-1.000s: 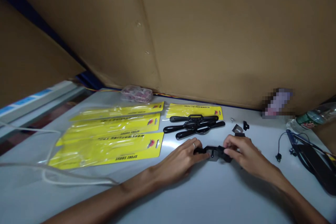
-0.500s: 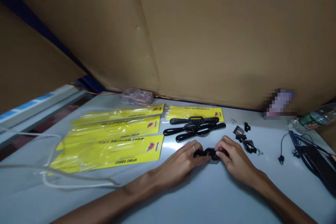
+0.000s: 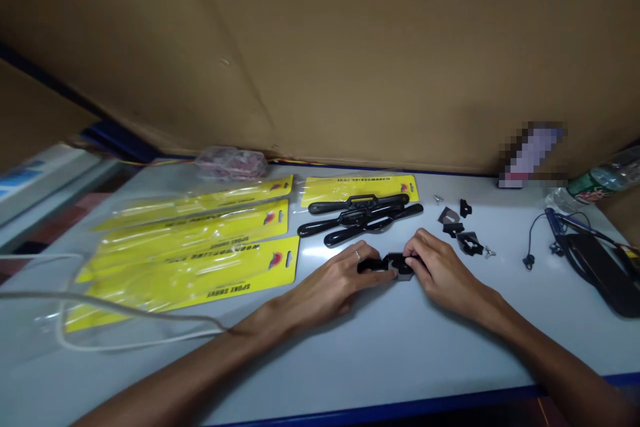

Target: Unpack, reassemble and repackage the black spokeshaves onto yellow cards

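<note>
Both hands [image 3: 343, 277] [image 3: 443, 271] pinched closed on black tool [image 3: 381, 264], long axis crosswise, handle [image 3: 369, 266] pointing left

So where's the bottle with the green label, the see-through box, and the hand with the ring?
Bottle [image 3: 596, 185]: head view, on its green label.
See-through box [image 3: 231, 164]: head view, on its middle.
Left hand [image 3: 339, 276]: head view, on its back.

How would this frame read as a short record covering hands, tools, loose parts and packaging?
Left grip: closed on one handle of a black spokeshave
Right grip: at that spokeshave's middle, beside a grey blade; exact hold hidden
Other tools: three black spokeshaves, lying close together
Loose parts: slotted blade, black caps and silvery screws, right of those tools
Packaging: four yellow cards, three at left, one behind those tools
</note>
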A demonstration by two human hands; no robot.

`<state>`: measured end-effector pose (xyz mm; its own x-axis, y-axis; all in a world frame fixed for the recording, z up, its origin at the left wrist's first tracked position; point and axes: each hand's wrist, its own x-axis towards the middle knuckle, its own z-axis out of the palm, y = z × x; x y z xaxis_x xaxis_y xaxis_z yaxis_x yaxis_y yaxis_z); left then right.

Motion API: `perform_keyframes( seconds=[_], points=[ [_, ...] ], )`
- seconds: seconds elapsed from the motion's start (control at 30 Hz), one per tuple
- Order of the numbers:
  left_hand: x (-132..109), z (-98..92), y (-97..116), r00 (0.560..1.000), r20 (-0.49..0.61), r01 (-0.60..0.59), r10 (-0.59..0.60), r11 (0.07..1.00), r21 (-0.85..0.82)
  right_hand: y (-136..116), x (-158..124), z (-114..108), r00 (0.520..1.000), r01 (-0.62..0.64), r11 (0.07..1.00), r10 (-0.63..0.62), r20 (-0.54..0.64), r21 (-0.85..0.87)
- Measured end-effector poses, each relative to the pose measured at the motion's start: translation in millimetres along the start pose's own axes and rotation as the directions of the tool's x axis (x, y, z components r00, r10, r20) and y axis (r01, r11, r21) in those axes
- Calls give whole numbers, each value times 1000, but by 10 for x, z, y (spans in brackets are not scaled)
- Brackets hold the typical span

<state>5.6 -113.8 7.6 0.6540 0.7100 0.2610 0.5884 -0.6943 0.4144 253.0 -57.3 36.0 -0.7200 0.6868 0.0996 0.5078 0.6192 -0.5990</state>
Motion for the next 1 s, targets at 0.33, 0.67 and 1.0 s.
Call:
perform_keyframes(
  seconds=[0.33,0.67,1.0],
  points=[
    [9,46,-1,997,-74,-22,23,1000,9,36,-13,62,998,27,999,-25,-64,31],
    [38,14,12,1000,-28,-6,7,1000,6,-2,-34,104,994,66,997,-69,-80,-40],
    [51,46,57,998,-55,-19,23,997,76,-15,-78,-57,990,135,986,-138,-16,-99]
  ],
)
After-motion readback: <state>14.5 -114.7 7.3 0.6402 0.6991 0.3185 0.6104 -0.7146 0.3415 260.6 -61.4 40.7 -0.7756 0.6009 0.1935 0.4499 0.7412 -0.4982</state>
